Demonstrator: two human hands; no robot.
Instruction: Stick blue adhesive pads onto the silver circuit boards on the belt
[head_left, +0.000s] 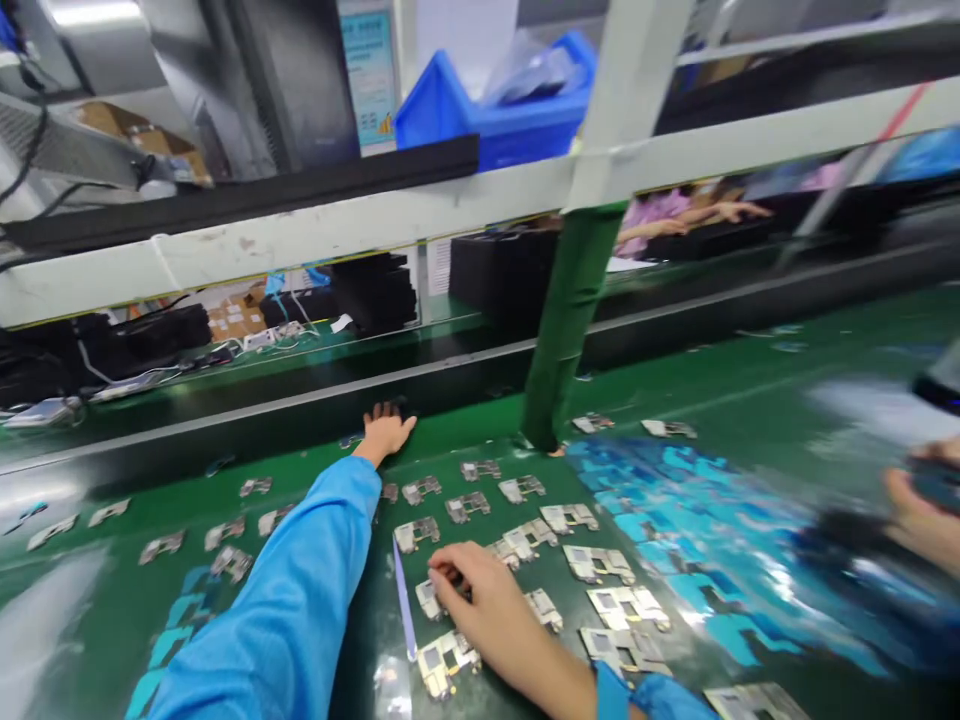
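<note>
My left hand [388, 430] is stretched to the far side of the green table, fingers spread at the foot of the black ledge. A small dark thing lies by its fingertips, too unclear to name. My right hand [484, 605] hovers low over silver, cut-out parts like phone circuit boards. Its fingers curl loosely, with a gap at the thumb and nothing visible in them. One silver part [429, 600] sits partly under its fingers, and another silver part [444, 662] lies just below. A thin lilac strip [405, 600] rests left of this hand.
Blue film pieces [682, 530] cover the table's right side. A green-wrapped post [574, 320] rises at the back edge. Beyond the black ledge [300, 400] are black trays [510, 280]. Another person's blurred hand [926, 510] holds a dark object at right. Above stands a blue bin [517, 125].
</note>
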